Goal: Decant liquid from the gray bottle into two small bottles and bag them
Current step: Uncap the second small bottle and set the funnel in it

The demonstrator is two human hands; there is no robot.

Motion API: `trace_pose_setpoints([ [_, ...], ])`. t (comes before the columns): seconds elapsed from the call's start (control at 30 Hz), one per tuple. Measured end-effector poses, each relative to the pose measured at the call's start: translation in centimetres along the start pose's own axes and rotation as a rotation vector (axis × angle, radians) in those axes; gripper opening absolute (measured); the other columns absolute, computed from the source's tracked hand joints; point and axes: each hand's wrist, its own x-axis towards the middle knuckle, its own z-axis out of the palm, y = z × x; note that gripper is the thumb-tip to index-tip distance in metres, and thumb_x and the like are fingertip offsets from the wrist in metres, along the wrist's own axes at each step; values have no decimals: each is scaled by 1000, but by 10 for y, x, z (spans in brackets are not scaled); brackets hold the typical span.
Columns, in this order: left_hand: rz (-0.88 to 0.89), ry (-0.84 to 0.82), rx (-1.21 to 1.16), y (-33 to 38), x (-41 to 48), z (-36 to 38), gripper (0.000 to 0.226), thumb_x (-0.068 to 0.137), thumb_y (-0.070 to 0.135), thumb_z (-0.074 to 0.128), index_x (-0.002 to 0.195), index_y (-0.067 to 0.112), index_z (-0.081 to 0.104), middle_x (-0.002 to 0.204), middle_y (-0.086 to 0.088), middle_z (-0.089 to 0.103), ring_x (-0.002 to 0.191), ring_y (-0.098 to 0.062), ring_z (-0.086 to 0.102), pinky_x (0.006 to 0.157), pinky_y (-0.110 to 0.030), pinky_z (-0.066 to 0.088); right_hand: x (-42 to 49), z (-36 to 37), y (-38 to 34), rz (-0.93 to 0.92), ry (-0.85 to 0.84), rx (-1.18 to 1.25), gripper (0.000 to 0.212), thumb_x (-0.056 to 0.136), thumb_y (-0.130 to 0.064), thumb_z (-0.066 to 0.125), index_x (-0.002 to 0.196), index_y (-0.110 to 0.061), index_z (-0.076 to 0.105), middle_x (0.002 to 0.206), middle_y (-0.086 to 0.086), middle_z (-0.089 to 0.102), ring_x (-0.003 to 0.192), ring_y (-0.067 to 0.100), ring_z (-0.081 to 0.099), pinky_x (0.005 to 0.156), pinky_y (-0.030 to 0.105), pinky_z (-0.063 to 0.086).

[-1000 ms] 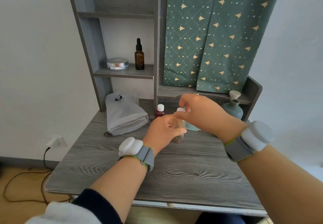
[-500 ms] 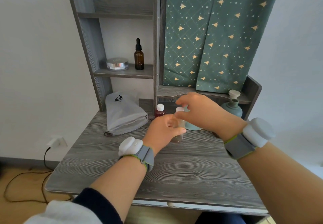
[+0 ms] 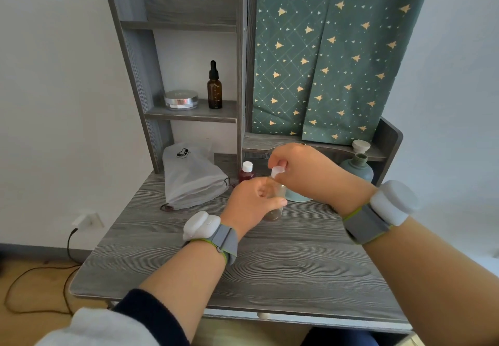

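On the worktop (image 3: 270, 264), centre: small clear bottle (image 3: 274, 212), upright, base on or just above the wood; brownish tint low down, fill level unclear.
Cap: white cap (image 3: 278, 170), at the bottle's mouth, looking slightly tilted.
Left hand (image 3: 251, 205): grip closed round the bottle's body, fingers curled, steadying it.
Right hand (image 3: 305, 172): grip is a thumb-and-fingertip pinch on the white cap from above.
Change: over the last second the right fingers have worked round the cap, while the bottle and left hand stayed put.
Reading: probably a twist in progress; whether the cap is going on or coming off cannot be told.
Second small bottle: red bottle (image 3: 246, 174), capped, standing just behind the left hand, untouched.
Source: gray bottle (image 3: 357, 170), rear right, uncapped; loose cap (image 3: 361, 145) on the ledge just above it.
Bag: drawstring bag (image 3: 193, 181), pale, lying flat at rear left, apart from both hands; bagging not begun.
Other: teal item (image 3: 297, 197) behind the right hand, mostly hidden; dropper bottle (image 3: 215, 89) and silver tin (image 3: 181, 100) on the shelf.
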Motion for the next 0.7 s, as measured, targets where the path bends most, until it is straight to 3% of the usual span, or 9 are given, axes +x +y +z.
trace_pose_setpoints([
  [0.1, -2, 0, 15, 0, 0, 0, 30, 77, 27, 78, 106, 29, 69, 102, 13, 72, 100, -1, 64, 94, -25, 48, 0, 0, 0, 23, 24, 10, 31, 83, -35, 66, 112, -25, 62, 98, -5, 62, 86, 15, 56, 76, 29, 47],
  [0.23, -18, 11, 11, -1, 1, 0, 30, 76, 29, 79, 103, 33, 66, 102, 15, 70, 101, 1, 63, 92, -22, 46, 2, -1, 0, 69, 93, -38, 35, 80, -46, 69, 99, -17, 64, 89, -1, 64, 83, 19, 58, 75, 34, 51],
  [0.43, -14, 8, 4, -3, 2, 1, 31, 76, 28, 79, 105, 31, 68, 103, 14, 72, 101, 0, 64, 94, -25, 47, 1, 0, -1, 81, 38, -7, 13, 81, -28, 63, 91, -20, 68, 84, -4, 66, 80, 17, 61, 67, 28, 49],
  [0.53, -11, 2, 8, -2, 2, 1, 31, 76, 27, 78, 105, 31, 68, 103, 13, 72, 101, 0, 64, 93, -24, 47, 1, -2, 0, 55, 23, 14, 13, 83, -22, 59, 92, -23, 68, 84, -7, 66, 80, 14, 60, 63, 24, 45],
  [0.7, -3, 8, 5, -3, 1, 1, 32, 77, 27, 77, 107, 29, 69, 100, 14, 73, 98, 1, 65, 88, -20, 47, 0, -2, 2, 29, 33, 63, 17, 82, -19, 58, 92, -27, 69, 85, -11, 65, 81, 11, 59, 72, 26, 50],
])
